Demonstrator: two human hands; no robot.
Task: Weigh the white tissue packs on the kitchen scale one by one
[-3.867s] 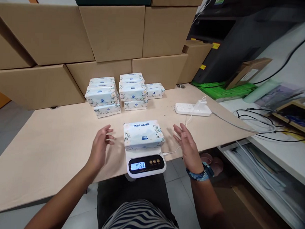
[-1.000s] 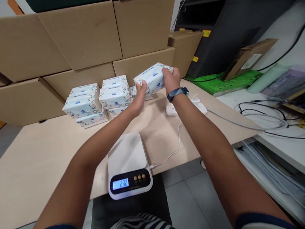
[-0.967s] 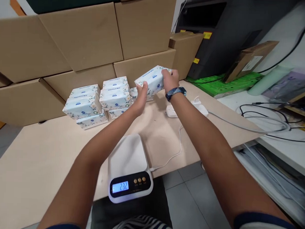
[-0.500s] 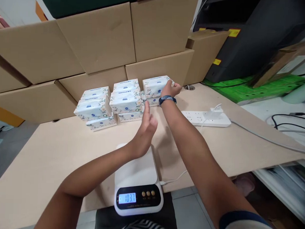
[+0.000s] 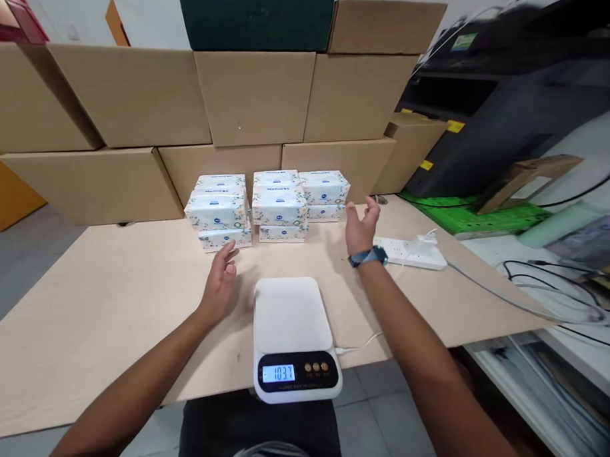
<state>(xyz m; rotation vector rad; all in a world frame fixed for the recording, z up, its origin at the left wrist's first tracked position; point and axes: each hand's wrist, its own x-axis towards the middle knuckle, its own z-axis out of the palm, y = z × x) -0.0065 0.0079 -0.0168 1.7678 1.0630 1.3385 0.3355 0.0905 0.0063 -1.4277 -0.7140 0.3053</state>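
My left hand hovers over the table with its fingers apart, holding nothing, left of a white kitchen scale. The scale's lit display reads 103.7, and its platform is bare. To the right, my right hand is also open, wearing a dark blue wristband, just in front of the right-hand stack. Packs of tissues with a floral print stand in three stacks: a left stack, a middle stack and a right stack. Neither hand touches a pack.
Cardboard boxes form a wall behind the tissue packs, with a dark green box on top. A white power strip with a plugged-in adapter lies at the right. The scale's cable runs rightward. A green crate stands beyond.
My right hand has let go of the top pack on the right stack and drawn back. My left hand has moved left, off the scale. The view has shifted.
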